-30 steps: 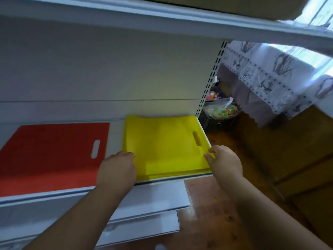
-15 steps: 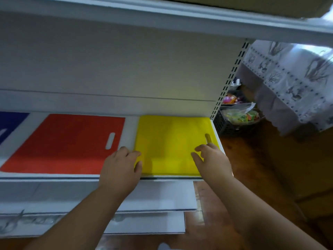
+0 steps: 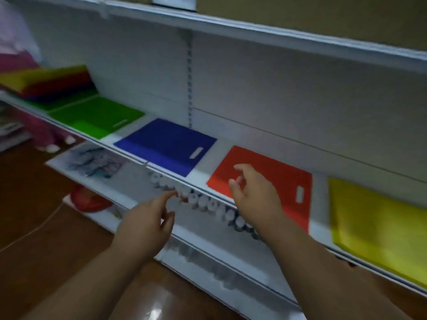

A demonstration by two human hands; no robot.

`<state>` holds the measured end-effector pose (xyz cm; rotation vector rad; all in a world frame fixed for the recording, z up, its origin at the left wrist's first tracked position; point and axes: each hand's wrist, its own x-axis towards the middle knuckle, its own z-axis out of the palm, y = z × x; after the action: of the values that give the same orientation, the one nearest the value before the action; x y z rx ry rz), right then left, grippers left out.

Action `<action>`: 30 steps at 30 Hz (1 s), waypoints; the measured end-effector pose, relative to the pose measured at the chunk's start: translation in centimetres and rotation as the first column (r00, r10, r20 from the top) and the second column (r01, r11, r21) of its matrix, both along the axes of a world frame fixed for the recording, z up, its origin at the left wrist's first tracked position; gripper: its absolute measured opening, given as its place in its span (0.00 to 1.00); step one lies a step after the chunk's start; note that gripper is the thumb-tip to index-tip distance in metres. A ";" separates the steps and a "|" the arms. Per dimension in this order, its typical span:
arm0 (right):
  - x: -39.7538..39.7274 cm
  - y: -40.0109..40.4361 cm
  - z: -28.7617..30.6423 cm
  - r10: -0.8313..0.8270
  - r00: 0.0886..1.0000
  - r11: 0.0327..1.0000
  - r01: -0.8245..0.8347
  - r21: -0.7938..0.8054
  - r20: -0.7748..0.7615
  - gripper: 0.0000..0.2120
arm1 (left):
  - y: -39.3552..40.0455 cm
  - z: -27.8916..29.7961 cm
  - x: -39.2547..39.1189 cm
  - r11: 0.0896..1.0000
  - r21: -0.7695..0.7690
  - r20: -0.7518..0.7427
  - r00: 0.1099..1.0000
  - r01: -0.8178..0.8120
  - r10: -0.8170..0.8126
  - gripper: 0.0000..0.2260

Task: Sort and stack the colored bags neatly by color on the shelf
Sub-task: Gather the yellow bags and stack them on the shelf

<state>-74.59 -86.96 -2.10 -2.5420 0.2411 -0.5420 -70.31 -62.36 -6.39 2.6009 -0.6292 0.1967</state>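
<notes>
Both hands (image 3: 147,224) (image 3: 254,197) now off yellow bag (image 3: 379,229)

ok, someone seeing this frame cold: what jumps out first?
The row of flat coloured bags on the white shelf: green bag far left, then blue bag, red bag and yellow bag at the right. Next, the left hand and right hand, both empty, in front of the shelf edge near the red bag. At the far left end sits an unsorted mixed pile.
</notes>
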 end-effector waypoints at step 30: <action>47.4 53.5 2.2 0.527 0.847 0.846 -0.515 0.136 -0.070 0.17 | 49.0 0.5 33.7 0.836 -0.093 -0.103 0.840 -0.541 0.532 0.19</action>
<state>-27.24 -33.46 0.06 -2.3817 -0.3741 -0.1724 -36.59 -13.34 -5.85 2.5894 0.1576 0.3009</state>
